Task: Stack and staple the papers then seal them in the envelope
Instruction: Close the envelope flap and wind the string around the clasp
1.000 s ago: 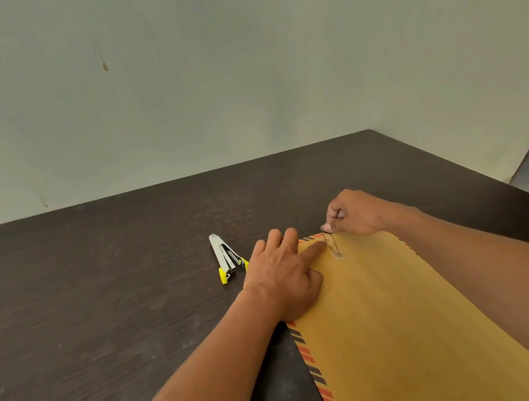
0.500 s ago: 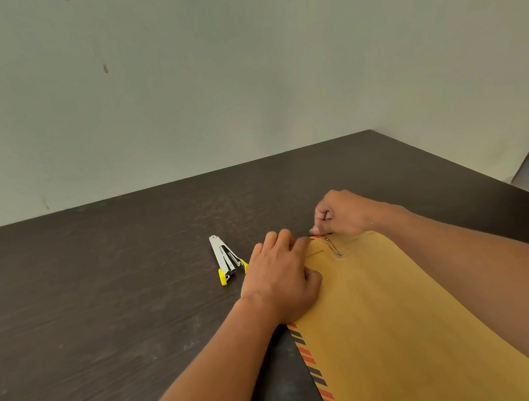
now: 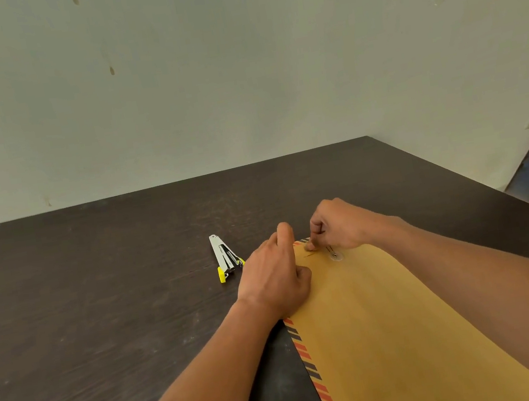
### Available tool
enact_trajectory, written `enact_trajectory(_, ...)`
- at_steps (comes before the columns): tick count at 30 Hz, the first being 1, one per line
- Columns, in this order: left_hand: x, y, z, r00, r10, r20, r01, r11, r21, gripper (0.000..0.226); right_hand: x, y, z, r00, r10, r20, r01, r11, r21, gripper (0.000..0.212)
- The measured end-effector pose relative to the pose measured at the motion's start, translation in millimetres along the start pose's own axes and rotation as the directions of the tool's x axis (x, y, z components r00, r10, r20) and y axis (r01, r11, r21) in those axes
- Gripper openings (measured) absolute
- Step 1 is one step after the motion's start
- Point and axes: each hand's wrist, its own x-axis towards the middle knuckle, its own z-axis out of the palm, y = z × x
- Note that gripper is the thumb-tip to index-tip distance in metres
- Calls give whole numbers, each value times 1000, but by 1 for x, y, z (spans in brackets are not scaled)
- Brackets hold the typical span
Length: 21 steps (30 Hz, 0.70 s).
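Head view shows the envelope (image 3: 398,335) lying flat at the near right of the table (image 3: 103,330), my left hand (image 3: 275,278) pressing its far corner, fingers together, while my right hand (image 3: 340,226) pinches the thin string at the button (image 3: 335,256), which could slip loose if I tug sideways.

Left hand (image 3: 275,278) flat, fingers relaxed, right hand (image 3: 336,227) curled, pinch grip
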Motion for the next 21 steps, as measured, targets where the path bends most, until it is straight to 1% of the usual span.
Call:
enact_trajectory(4, 0, 0, 0, 1000, -12, 10, 12, 1000, 9, 30, -17, 2, 6, 998, 40, -44, -39, 999, 34, 13)
enact_trajectory(7, 1, -2, 2, 1000, 19, 10, -19, 998, 57, 31, -36, -1, 9, 996, 42, -80, -39, 998, 42, 13)
enact_trajectory(10, 3, -7, 6, 998, 61, 5, -61, 991, 116, 36, -51, -7, 18, 983, 14, -184, -14, 1000, -2, 16)
enact_trajectory(13, 4, -10, 9, 995, 95, 20, -96, 984, 150, 41, -60, -6, 30, 949, 39, -313, -52, 998, -35, 14)
enact_trajectory(14, 4, -11, 9, 995, 100, 27, -103, 983, 153, 42, -61, -5, 34, 940, 59, -336, -74, 997, -31, 12)
enact_trajectory(18, 6, -11, 9, 993, 112, 42, -118, 980, 158, 46, -65, 3, 44, 935, 152, -321, -154, 988, 19, 15)
enact_trajectory(21, 5, -10, 10, 992, 116, 49, -122, 981, 154, 47, -70, 3, 47, 946, 137, -294, -135, 990, 29, 20)
